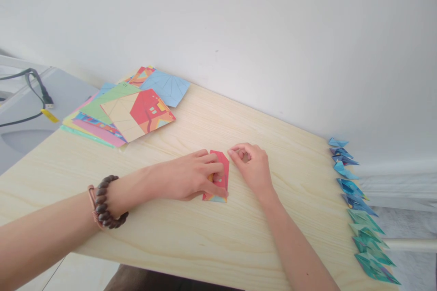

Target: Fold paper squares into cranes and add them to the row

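A small folded sheet of origami paper (223,168), red with a patterned lower edge, lies on the wooden table. My left hand (194,175) rests over its left side, fingers bent and pressing it down, with the thumb near its lower right corner. Part of the paper is hidden under these fingers. Just off the paper's upper right corner is my right hand (251,163), its thumb and index fingertip brought together and the other fingers curled. Nothing shows between those fingertips.
A loose pile of coloured origami sheets (119,122) lies at the table's back left. Several folded blue and green paper pieces (350,186) line the right edge. A black cable (43,93) lies on a grey surface at far left. The white wall (239,45) borders the table behind.
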{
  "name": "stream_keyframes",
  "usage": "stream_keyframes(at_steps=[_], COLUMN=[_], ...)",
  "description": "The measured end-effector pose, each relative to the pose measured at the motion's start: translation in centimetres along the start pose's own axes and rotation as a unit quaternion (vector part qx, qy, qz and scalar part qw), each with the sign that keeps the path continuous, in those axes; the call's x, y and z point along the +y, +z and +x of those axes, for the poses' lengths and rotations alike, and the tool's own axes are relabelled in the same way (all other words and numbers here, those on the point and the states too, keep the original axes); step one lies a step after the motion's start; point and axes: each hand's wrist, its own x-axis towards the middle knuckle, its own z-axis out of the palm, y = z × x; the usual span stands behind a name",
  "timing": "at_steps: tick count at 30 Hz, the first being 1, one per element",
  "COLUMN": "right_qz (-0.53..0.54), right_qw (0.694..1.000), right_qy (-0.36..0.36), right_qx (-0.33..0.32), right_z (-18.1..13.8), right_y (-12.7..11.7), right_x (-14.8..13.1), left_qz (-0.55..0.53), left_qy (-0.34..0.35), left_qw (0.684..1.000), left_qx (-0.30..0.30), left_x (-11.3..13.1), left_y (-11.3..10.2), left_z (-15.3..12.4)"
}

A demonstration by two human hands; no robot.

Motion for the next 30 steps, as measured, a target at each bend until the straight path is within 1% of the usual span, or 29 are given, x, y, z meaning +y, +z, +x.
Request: stream_keyframes(at_steps=[5,8,12,15,18,20,26,28,30], right_qz=[0.013,0.034,0.055,0.051,0.04,0.035,-0.003,-0.015,-0.023], right_qw=[1.0,0.999,0.998,0.998,0.997,0.995,0.991,0.991,0.99], right_qy=[0.007,0.008,-0.007,-0.037,-0.072,-0.091,-0.132,-0.134,-0.134], right_qx=[-0.001,0.014,0.033,0.024,0.006,0.008,0.018,0.021,0.023], right_z=[0.1,0.0,-0.5,-1.2,-2.0,-2.4,-3.0,-3.3,-3.9], right_y=[0.1,0.1,-0.2,-0.5,-0.5,-0.4,0.1,0.1,-0.1], right_x=[0.3,0.3,0.5,0.8,1.1,1.2,1.0,0.8,0.7], left_qz=[-0.086,-0.096,-0.018,0.041,0.085,0.11,0.142,0.147,0.147], left_qy=[-0.014,-0.044,-0.076,-0.071,-0.09,-0.104,-0.14,-0.135,-0.146], left_qw=[0.996,0.993,0.995,0.994,0.99,0.986,0.975,0.974,0.971], left_qx=[0.029,0.053,0.066,0.068,0.071,0.07,0.098,0.104,0.118], left_x=[-0.6,-0.7,-1.0,-1.4,-1.6,-1.5,-1.2,-1.2,-1.3], left_y=[-0.1,-0.2,0.1,0.5,1.0,1.3,1.8,2.0,2.3], left_z=[0.1,0.1,0.0,0.0,0.2,0.5,1.2,1.2,1.4])
